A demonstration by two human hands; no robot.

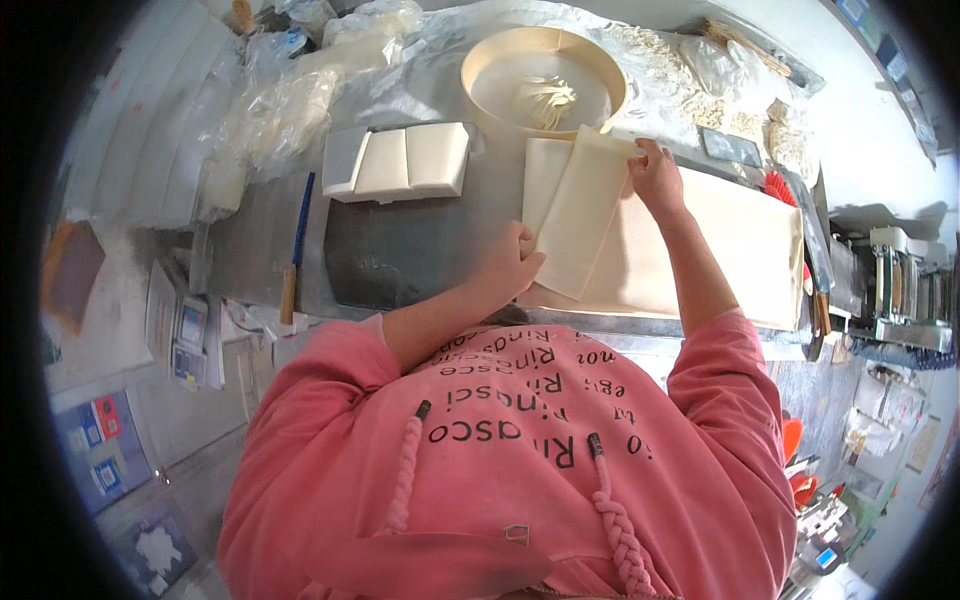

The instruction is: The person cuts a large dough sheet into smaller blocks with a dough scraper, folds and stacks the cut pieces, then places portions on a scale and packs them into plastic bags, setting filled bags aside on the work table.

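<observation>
A long pale sheet of dough (730, 250), seemingly in layers, lies across the right half of the worktable. At its left end a strip-like flap of dough (590, 215) lies slanted over it. My right hand (658, 180) is closed on the flap's far right corner, its fingertips pinching the edge. My left hand (508, 262) is curled at the flap's near left edge, with fingers and thumb against the dough. Left of them sits a stack of folded dough pieces (390, 162) in three blocks, beside a dark area of the tabletop (390, 255).
Behind the dough stands a round sieve-like frame (470, 95) with a bundle of noodles (548, 100) inside. A long tool with a wooden handle (289, 295) lies at left. Plastic bags (290, 115) fill the back left. A red-bristled brush (780, 188) rests at right.
</observation>
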